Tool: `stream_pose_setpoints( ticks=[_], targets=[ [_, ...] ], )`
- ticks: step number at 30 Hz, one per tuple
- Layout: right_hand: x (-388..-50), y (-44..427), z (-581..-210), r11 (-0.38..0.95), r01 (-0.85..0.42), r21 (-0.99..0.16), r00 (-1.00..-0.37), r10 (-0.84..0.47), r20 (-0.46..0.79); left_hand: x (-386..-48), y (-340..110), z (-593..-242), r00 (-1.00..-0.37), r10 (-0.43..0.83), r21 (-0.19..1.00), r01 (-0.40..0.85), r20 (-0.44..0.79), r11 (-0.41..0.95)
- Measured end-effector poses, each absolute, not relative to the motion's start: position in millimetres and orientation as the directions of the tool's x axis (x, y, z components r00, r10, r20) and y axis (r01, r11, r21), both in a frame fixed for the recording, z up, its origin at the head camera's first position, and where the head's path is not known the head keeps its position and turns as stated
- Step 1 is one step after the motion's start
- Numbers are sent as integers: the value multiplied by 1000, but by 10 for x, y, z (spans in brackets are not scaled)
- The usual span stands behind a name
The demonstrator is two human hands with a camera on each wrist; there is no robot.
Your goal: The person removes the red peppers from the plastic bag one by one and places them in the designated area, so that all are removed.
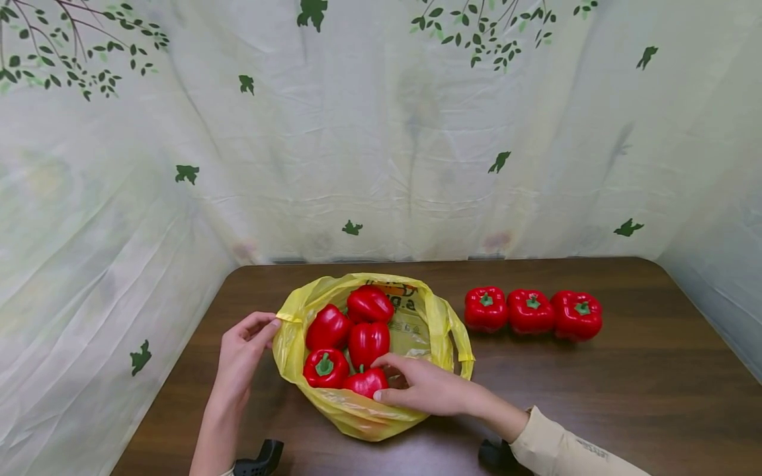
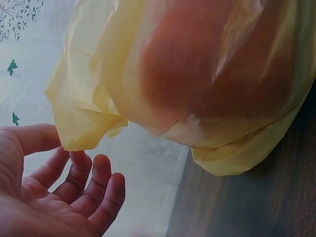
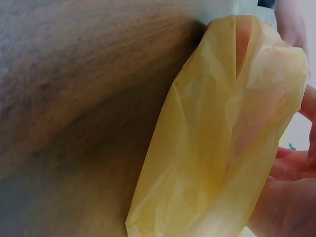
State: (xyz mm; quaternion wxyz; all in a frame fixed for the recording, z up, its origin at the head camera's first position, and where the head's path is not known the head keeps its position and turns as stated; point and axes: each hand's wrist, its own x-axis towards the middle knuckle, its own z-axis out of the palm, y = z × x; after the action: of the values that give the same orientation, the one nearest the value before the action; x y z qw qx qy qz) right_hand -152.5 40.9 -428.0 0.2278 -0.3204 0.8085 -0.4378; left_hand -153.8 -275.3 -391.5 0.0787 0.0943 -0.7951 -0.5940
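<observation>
A yellow plastic bag [image 1: 351,423] stands open on the table with several red bell peppers [image 1: 369,342] inside. My left hand [image 1: 245,345] pinches the bag's left rim between thumb and fingertips; the left wrist view shows the yellow film [image 2: 84,128] held there. My right hand [image 1: 425,383] reaches over the near right rim, thumb and fingers around the right end of the nearest bell pepper [image 1: 362,381]. In the right wrist view the bag's side [image 3: 212,148] covers that pepper and the fingertips.
Three more red bell peppers [image 1: 531,312] stand in a row, stems up, to the right of the bag on the brown wooden table [image 1: 595,396]. A loop handle [image 1: 461,340] hangs at the bag's right side. Behind the table hangs a leaf-printed white curtain [image 1: 381,152].
</observation>
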Motion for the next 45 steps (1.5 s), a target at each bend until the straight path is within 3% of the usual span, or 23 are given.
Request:
stream_pose_setpoints(
  ticks=[17, 25, 36, 45],
  targets=[
    [-1526, 446, -4274, 271, -187, -944, -653, -752, -87, -1536, -2758, -3910, -969, -247, 964, -47, 20, 262],
    [-1543, 474, -4237, 189, -60, -980, -641, -760, -107, -1536, -2767, -3916, -968, -251, 966, -39, 27, 254],
    [-1522, 508, -4110, 96, 54, -994, -644, -757, -108, -1541, -2774, -3900, -970, -242, 962, -43, 24, 270],
    [-1533, 615, -3966, 36, 73, -997, -671, -737, -76, -1539, -2781, -3900, -970, -240, 964, -30, 35, 263]
  ],
)
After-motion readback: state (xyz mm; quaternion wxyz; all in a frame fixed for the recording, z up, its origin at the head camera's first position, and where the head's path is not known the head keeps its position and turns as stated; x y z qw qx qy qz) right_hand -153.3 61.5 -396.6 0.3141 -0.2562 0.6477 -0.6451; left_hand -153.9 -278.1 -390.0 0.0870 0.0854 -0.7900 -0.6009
